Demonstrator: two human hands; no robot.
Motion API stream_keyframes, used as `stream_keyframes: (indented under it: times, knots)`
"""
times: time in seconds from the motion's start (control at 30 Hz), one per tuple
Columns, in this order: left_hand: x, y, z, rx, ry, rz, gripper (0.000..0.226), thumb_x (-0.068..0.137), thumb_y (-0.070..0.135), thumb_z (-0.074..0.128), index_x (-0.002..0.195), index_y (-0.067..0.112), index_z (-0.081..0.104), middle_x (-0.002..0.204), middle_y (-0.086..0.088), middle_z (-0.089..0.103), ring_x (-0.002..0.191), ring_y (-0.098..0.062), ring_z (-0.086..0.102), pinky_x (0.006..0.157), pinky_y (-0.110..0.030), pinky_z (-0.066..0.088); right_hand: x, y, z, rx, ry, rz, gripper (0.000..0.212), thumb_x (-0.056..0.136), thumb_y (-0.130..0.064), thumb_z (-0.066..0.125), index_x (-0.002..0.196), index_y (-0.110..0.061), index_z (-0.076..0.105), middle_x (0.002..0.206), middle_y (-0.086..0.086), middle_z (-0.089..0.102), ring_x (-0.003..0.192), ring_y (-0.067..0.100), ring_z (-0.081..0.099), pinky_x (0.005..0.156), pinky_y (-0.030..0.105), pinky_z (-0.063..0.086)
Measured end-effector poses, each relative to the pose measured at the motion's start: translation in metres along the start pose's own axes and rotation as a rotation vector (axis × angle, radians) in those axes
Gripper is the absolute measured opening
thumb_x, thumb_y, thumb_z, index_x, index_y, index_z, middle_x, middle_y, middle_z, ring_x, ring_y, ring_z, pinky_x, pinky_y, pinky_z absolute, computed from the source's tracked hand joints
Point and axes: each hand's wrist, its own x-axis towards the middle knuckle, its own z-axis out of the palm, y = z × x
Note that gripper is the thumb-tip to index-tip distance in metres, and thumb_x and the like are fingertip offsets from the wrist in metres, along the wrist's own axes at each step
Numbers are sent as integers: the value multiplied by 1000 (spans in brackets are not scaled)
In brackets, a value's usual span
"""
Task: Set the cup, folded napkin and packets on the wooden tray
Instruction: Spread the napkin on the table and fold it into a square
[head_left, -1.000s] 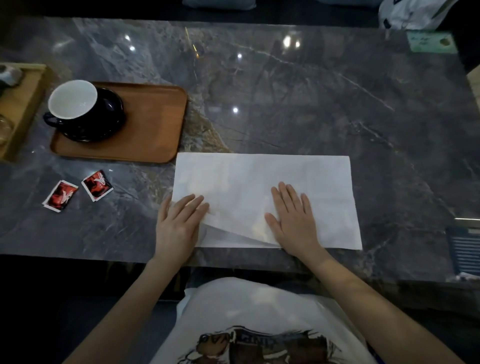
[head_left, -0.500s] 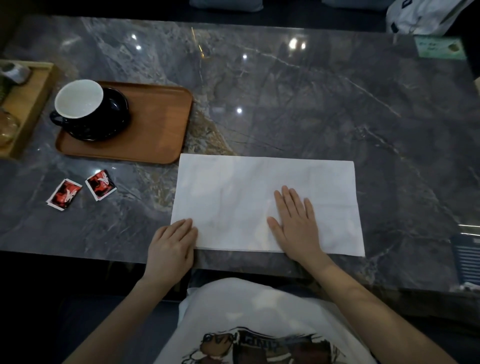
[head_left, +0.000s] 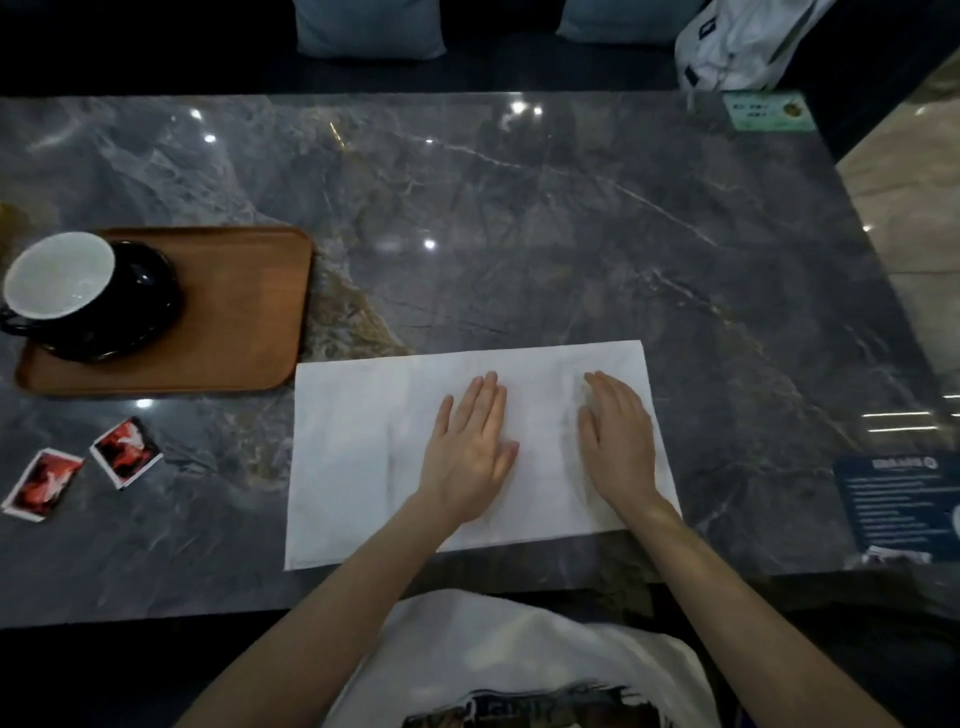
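A white napkin (head_left: 363, 447), folded into a long rectangle, lies flat on the dark marble table near the front edge. My left hand (head_left: 470, 447) presses flat on its middle with straight fingers. My right hand (head_left: 615, 434) lies flat on its right part. A wooden tray (head_left: 244, 317) sits at the left, and on it stands a black cup with a white inside (head_left: 60, 275) on a black saucer (head_left: 140, 301). Two red and white packets (head_left: 126, 453) (head_left: 42, 484) lie on the table in front of the tray.
A green card (head_left: 769, 110) lies at the table's far right corner and a dark blue printed card (head_left: 896, 506) at the near right edge. Cushions (head_left: 369, 26) and a white bag (head_left: 743, 41) sit beyond the far edge.
My left hand has moved from the napkin's lower left corner onto its middle. My right hand has slid rightwards along the napkin. The camera has shifted, so the tray sits further left in view.
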Motion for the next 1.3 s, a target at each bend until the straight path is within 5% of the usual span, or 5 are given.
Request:
stream_keyframes:
  times: [0.27, 0.43, 0.77, 1.1, 1.3]
  knots:
    - [10, 2, 17, 3, -56, -25, 81, 76, 60, -20, 145, 17, -14, 151, 3, -23, 134, -10, -27, 112, -33, -21, 41, 26, -21, -152, -137, 73, 70, 91, -28, 47, 148, -12, 10, 158, 5, 12, 145, 22, 8, 118, 37, 7]
    - [10, -1, 18, 13, 14, -15, 72, 90, 56, -3, 145, 12, 10, 154, -5, 9, 140, -22, 0, 112, -33, -11, 71, 31, -38, -174, -267, 49, 76, 81, -35, 62, 143, -11, 26, 148, 10, 31, 139, 28, 19, 113, 40, 17]
    - [20, -12, 18, 2, 23, 47, 68, 92, 54, 8, 146, 13, 7, 151, 1, -2, 141, -18, -1, 112, -33, -10, 95, 36, -56, 108, -274, 209, 16, 81, -15, 62, 94, -6, 60, 95, 11, 55, 94, 26, 50, 75, 30, 38]
    - [26, -6, 4, -43, -78, 16, 75, 85, 59, 2, 147, 19, -6, 151, 5, -22, 143, -15, -15, 112, -34, -17, 89, 29, -71, 639, -249, 449, 10, 86, -11, 59, 80, -3, 61, 71, 9, 58, 63, 19, 53, 52, 26, 41]
    - [20, 47, -47, -744, -128, -74, 73, 87, 53, 45, 146, 24, 13, 156, 5, 16, 142, -13, 18, 114, -32, 16, 82, -18, -84, 757, -276, 405, 9, 86, -5, 59, 78, -5, 57, 59, 10, 55, 35, 6, 54, 33, 16, 42]
